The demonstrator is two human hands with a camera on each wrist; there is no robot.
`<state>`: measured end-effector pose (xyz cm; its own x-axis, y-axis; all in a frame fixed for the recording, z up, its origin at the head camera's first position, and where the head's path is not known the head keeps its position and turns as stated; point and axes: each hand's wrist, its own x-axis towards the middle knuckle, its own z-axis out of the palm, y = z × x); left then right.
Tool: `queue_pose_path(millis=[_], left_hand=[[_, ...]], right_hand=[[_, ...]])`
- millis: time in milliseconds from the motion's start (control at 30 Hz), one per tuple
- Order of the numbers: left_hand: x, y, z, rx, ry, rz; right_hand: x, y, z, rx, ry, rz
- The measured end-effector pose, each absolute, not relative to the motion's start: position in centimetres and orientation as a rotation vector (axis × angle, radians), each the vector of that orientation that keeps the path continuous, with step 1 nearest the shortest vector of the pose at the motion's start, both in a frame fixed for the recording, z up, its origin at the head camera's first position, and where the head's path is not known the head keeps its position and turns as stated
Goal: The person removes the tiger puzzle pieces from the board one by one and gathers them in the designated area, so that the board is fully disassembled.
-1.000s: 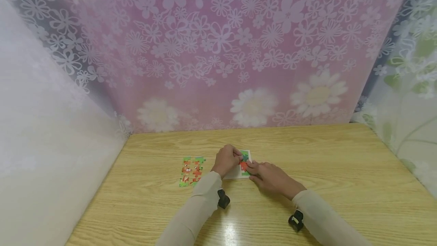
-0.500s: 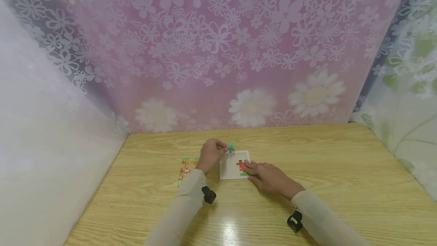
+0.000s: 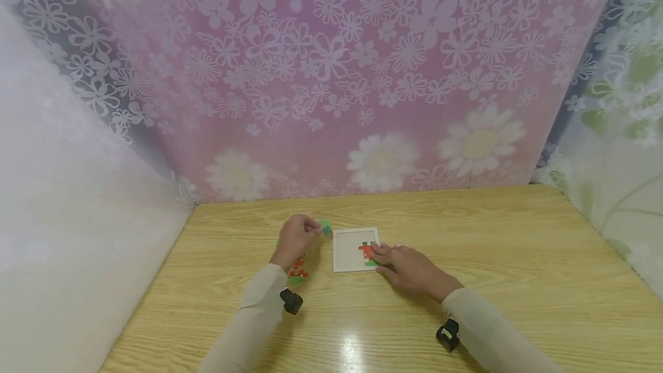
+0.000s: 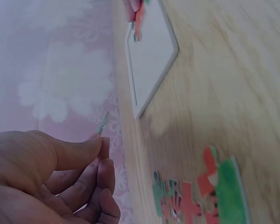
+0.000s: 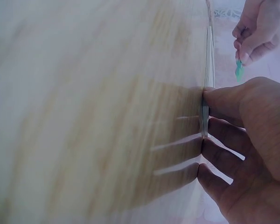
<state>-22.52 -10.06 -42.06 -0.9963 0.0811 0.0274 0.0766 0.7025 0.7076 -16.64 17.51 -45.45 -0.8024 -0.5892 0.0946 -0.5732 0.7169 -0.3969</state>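
Note:
My left hand (image 3: 296,240) pinches a green and blue puzzle piece (image 3: 325,227) between thumb and fingertips, raised left of the white puzzle tray (image 3: 348,267). In the left wrist view that piece (image 4: 103,122) shows edge-on. My right hand (image 3: 411,269) holds the tray's right edge, its fingertips on the rim and over a red and green puzzle section (image 3: 366,252) lying inside. The right wrist view has thumb and fingers (image 5: 219,151) at the tray's edge, down at the tabletop. The tray's left part shows its bare white bottom.
Several orange, red and green puzzle pieces (image 4: 189,203) lie on the wooden table (image 3: 492,246) under and beside the left forearm, partly hidden by it in the head view. A pink flowered curtain (image 3: 311,102) stands behind the table. Black cameras sit on both wrists.
My left hand has lifted the green and blue piece out of the tray's upper right and carried it left, past the tray's left edge. The right hand stays at the tray's right edge.

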Motion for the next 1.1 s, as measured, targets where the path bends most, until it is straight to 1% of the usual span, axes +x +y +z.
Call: queue_pose_path(millis=[367, 600, 967, 1100], left_hand=[[-21.6, -11.2, -42.3, 0.152, 2.886, 1.137], [-21.0, -11.2, -42.4, 0.149, 2.874, 1.112], [-21.1, -11.3, -43.0, 0.191, 2.974, 1.022], [-20.9, -11.0, -42.8, 0.251, 2.996, 1.012]], right_hand=[[-16.7, 17.6, -45.2, -0.940, 2.881, -0.635], [-16.7, 17.5, -45.4, -0.968, 2.857, -0.650], [-16.6, 17.4, -45.4, -0.971, 2.863, -0.648], [-16.6, 17.6, -45.4, -0.976, 2.862, -0.664]])
